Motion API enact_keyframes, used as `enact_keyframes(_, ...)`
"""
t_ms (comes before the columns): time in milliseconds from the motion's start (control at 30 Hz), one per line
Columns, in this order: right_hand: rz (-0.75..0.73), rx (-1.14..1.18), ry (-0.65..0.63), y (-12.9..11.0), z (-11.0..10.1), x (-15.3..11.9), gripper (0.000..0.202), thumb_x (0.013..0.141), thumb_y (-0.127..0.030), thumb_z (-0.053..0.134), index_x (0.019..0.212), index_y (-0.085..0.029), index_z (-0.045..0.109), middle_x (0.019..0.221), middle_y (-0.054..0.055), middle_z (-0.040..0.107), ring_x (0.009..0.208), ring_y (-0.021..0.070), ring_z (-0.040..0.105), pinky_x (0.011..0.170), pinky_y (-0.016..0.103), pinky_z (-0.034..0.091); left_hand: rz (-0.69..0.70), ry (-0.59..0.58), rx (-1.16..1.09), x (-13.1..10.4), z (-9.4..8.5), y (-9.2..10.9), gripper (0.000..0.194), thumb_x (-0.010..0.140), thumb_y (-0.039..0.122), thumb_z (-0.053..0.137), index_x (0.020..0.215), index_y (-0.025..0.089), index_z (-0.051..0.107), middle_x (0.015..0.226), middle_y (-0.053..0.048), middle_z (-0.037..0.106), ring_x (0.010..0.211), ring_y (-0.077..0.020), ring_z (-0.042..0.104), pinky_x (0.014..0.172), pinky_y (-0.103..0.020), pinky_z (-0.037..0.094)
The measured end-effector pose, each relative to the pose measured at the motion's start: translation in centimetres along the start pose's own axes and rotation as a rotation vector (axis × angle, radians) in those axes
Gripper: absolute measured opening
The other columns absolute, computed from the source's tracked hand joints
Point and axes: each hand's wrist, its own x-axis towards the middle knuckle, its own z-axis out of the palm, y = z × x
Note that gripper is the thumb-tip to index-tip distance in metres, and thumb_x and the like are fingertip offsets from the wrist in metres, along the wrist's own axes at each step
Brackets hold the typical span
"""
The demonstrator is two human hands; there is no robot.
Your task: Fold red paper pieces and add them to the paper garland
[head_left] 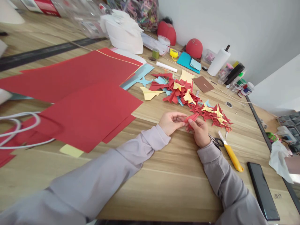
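Note:
Between my two hands is a small folded piece of red paper (192, 117), held just in front of a pile of folded paper shapes. My left hand (171, 122) pinches its left side, fingers bent round the edge. On the right side, my right hand (199, 129) grips it with the thumb on top. The pile (173, 93) is mostly red, with some yellow and light blue pieces, and stretches to the right behind my hands. Large red paper sheets (93, 109) lie overlapping to the left.
Right of my right hand lie black-handled scissors (218, 142) and a yellow utility knife (233, 156) with its blade showing. A black phone (262, 190) rests at the lower right. White cables (35, 125) loop at the far left. Bottles and tissues (125, 32) line the back.

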Motion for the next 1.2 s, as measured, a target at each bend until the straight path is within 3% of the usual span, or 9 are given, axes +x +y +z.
enact_keyframes(233, 0.003, -0.001, -0.039, 0.1, -0.14, 0.0, 0.018, 0.076, -0.036, 0.061, 0.075, -0.018, 0.062, 0.062, -0.001, 0.059, 0.051, 0.01, 0.052, 0.048, 0.023, 0.043, 0.052, -0.021, 0.07, 0.02, -0.13, -0.21, 0.03, 0.049, 0.015, 0.074, 0.078, 0.011, 0.066, 0.062, 0.001, 0.06, 0.057, -0.0094, 0.056, 0.062, -0.026, 0.048)
enact_keyframes(467, -0.037, -0.008, 0.035, 0.29, -0.14, 0.11, 0.017, 0.076, -0.036, 0.061, 0.077, -0.02, 0.061, 0.066, -0.002, 0.06, 0.051, 0.0096, 0.051, 0.047, 0.022, 0.043, 0.161, 0.006, 0.078, 0.17, -0.31, -0.53, 0.029, 0.053, 0.016, 0.071, 0.081, 0.013, 0.064, 0.083, -0.006, 0.064, 0.075, -0.0156, 0.06, 0.067, -0.03, 0.049)
enact_keyframes(1200, -0.056, -0.085, 0.056, 0.06, 0.05, -0.02, 0.021, 0.075, -0.04, 0.06, 0.077, -0.019, 0.059, 0.066, -0.001, 0.06, 0.052, 0.0107, 0.053, 0.048, 0.024, 0.046, 0.169, 0.022, 0.09, 0.12, -0.18, -0.17, 0.023, 0.052, 0.02, 0.072, 0.072, 0.012, 0.065, 0.081, -0.004, 0.061, 0.073, -0.0148, 0.059, 0.069, -0.031, 0.05)
